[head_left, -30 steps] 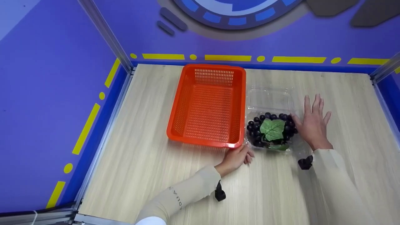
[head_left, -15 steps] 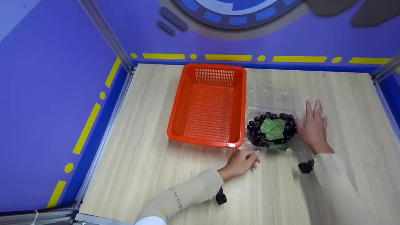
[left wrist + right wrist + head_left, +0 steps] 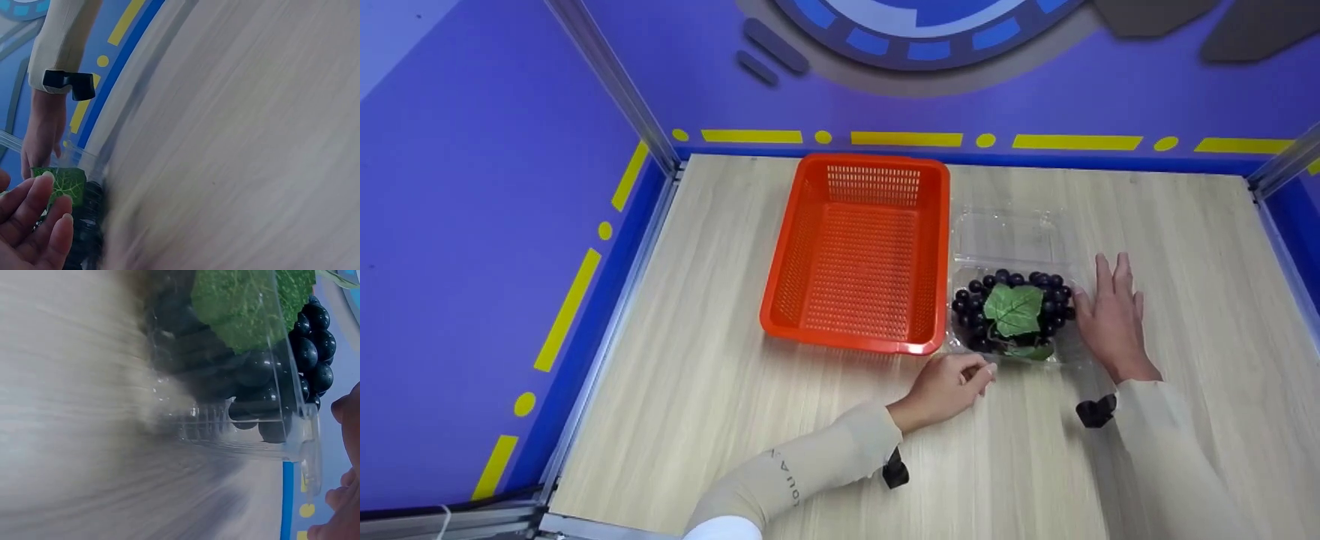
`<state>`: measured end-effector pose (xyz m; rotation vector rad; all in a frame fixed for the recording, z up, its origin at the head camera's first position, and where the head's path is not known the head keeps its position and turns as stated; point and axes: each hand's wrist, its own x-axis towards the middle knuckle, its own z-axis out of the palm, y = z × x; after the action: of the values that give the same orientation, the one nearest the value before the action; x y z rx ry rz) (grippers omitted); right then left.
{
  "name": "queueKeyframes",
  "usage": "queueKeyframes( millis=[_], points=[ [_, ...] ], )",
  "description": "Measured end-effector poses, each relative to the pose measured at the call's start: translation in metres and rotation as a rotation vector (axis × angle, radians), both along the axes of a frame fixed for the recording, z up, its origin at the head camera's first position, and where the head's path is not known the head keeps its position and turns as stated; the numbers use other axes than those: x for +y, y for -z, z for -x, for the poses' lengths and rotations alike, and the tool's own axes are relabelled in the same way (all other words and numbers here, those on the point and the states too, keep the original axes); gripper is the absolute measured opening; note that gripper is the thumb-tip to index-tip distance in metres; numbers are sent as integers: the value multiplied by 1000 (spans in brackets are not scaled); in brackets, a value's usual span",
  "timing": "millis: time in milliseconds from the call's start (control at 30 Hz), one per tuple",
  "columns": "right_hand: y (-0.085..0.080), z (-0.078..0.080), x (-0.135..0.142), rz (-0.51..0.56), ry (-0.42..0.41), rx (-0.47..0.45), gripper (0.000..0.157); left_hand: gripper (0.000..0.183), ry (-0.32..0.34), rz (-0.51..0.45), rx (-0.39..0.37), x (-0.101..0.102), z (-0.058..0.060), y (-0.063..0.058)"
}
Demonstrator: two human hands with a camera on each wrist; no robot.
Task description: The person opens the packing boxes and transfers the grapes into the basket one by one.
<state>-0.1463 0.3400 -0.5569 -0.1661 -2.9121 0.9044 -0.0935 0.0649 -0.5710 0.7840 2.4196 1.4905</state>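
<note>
The left hand (image 3: 941, 391) and right hand (image 3: 1111, 330) are both holding nothing, with the grapes (image 3: 973, 315) lying close by.
The left hand is lying just in front of the box (image 3: 304, 444), its fingers loosely curling; the right hand is spreading nearly straight fingers along the box's right side, thumb nearest, whether touching one cannot tell. The grapes are sitting inside the box, beyond the left hand and left of the right. Round, glossy and near-black, they are carrying a veined green leaf (image 3: 1014, 309) on top. Behind them the clear lid (image 3: 1006, 236) is standing open. Dark lettering (image 3: 789, 478), not surely readable, is running along the left beige sleeve (image 3: 840, 450). A red basket (image 3: 855, 341) is resting left of the box on the worktop (image 3: 697, 300).
</note>
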Motion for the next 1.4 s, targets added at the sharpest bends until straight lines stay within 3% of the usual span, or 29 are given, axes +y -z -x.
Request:
queueKeyframes(
  millis=[333,700,1033,1400],
  points=[
    [7,-10,-1,83,-7,14,62,14,-8,4,98,8,6,-12],
    [14,-18,-3,144,11,-10,64,9,-30,64,185,19,14,-15],
    [17,-24,-7,212,10,-25,66,27,-32,248,258,28,20,-17],
    [21,-28,-10,241,-1,-17,59,18,-71,394,370,38,25,-14]
  ],
)
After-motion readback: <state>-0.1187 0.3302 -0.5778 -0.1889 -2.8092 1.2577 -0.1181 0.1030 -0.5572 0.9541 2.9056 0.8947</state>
